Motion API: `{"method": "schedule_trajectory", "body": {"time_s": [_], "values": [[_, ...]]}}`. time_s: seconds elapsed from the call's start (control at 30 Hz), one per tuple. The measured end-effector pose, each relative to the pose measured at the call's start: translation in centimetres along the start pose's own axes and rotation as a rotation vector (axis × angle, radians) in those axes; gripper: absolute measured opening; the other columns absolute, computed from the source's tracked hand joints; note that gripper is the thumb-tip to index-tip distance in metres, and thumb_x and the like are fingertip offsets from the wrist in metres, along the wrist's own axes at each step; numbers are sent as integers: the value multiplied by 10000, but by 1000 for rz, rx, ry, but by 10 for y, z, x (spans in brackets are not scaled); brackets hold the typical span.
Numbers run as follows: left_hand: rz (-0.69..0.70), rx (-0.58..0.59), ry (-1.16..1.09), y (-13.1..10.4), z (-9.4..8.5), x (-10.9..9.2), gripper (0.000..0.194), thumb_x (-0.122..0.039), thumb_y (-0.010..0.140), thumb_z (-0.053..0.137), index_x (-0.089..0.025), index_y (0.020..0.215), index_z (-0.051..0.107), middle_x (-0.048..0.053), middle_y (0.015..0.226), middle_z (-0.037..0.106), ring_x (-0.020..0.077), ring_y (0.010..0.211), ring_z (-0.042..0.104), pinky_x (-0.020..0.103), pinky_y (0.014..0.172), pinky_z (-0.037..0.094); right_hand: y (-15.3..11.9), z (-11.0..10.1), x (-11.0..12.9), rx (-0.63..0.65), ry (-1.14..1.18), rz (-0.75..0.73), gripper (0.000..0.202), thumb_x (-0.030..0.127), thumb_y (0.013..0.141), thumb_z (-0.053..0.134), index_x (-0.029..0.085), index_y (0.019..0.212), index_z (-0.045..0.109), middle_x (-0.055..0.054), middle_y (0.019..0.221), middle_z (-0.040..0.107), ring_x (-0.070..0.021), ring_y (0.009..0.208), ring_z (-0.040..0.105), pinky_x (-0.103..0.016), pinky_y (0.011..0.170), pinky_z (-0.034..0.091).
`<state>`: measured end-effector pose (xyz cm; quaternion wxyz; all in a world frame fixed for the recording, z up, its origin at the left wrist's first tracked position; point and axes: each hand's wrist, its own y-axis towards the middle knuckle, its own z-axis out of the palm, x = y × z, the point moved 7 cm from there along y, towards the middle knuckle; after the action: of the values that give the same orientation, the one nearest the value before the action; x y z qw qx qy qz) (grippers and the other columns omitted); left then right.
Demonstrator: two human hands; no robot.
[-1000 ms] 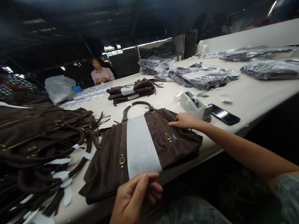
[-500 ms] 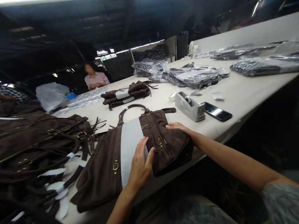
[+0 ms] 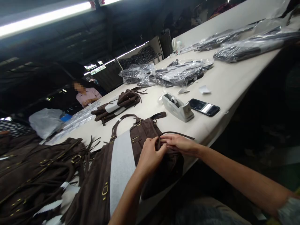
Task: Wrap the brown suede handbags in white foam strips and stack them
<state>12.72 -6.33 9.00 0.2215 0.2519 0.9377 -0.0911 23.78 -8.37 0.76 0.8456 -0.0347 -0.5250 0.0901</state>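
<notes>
A dark brown handbag (image 3: 93,181) with brass buckles lies in front of me at the table's near edge. Around its middle runs a pale grey paper band (image 3: 122,162). My left hand (image 3: 150,154) is closed on the bag's fabric, right of the band, with thumb and fingers pinched together. Close against it, my right hand (image 3: 181,144) grips the same part of the bag with bent fingers. The fingertips of both hands are partly hidden in the fabric. A thin dark strap (image 3: 178,133) sticks out just behind my right hand.
A grey tape dispenser (image 3: 178,107) and a phone (image 3: 204,107) lie beyond my hands. More brown bags (image 3: 35,175) are piled at left, and banded ones (image 3: 119,104) lie farther back. Plastic-wrapped bags (image 3: 182,72) cover the far table. A person in pink (image 3: 87,96) is across it.
My left hand has moved right from the paper band and closed on the bag's side. My right hand has come in beside it. The camera view has shifted and tilted.
</notes>
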Motion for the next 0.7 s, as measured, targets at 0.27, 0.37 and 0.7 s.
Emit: {"method": "schedule_trajectory", "body": {"time_s": [0.27, 0.37, 0.7], "values": [[-160, -120, 101, -45, -13, -9, 360, -499, 912, 471, -177, 1038, 571, 50, 798, 630, 247, 794, 612, 345, 723, 412, -67, 7, 6, -75, -390, -327, 463, 506, 986, 427, 199, 1218, 683, -75, 1298, 639, -246, 1257, 546, -417, 1151, 348], [-209, -27, 120, -42, -6, -15, 323, -466, 918, 490, -186, 1067, 548, 2, 654, 598, 213, 636, 584, 292, 612, 329, -71, 23, 7, 44, -387, -357, 501, 519, 1011, 345, 230, 1301, 635, -52, 1341, 613, -229, 1285, 527, -391, 1155, 341], [-130, -40, 210, -37, -44, -27, 275, -241, 851, 522, -208, 1052, 706, 27, 773, 700, 187, 703, 630, 283, 651, 395, -22, 5, 44, 54, -725, -380, 276, 172, 874, 533, 191, 1035, 756, -29, 1024, 741, -207, 957, 671, -300, 906, 495]]}}
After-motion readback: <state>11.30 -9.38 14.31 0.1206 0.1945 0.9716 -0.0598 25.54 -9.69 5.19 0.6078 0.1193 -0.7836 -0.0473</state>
